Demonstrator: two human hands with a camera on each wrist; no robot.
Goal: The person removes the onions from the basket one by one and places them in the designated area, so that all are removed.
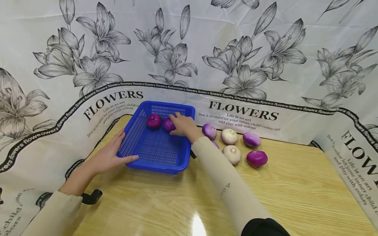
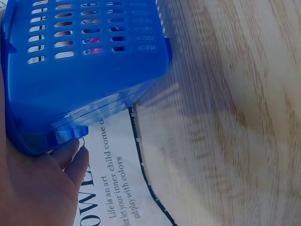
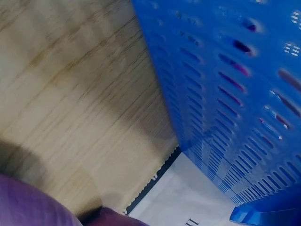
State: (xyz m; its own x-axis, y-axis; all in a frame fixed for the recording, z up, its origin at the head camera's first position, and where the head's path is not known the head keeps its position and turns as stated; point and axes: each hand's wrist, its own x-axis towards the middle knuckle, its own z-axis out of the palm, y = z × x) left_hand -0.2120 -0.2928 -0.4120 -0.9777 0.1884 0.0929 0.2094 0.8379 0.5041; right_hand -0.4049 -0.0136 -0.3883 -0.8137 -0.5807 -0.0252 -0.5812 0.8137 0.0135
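A blue plastic basket (image 1: 160,167) with slotted walls stands on the table, toward its back left. My left hand (image 1: 107,156) grips its left side, thumb over the near rim; in the left wrist view the fingertips of that hand (image 2: 44,183) come round the rim's edge. My right hand (image 1: 185,127) reaches over the right wall into the basket, its fingers around a purple onion (image 1: 168,125). Left of that onion, a second purple onion (image 1: 154,121) lies inside near the back. Slivers of purple show through the basket wall (image 3: 207,94) in the right wrist view.
Right of the basket sit several onions in rough rows: a white onion (image 1: 229,136), another white onion (image 1: 231,154), and purple ones such as the dark purple onion (image 1: 257,158). My right forearm partly covers one. A flower-printed cloth (image 1: 183,65) rises behind the wooden table (image 1: 295,183).
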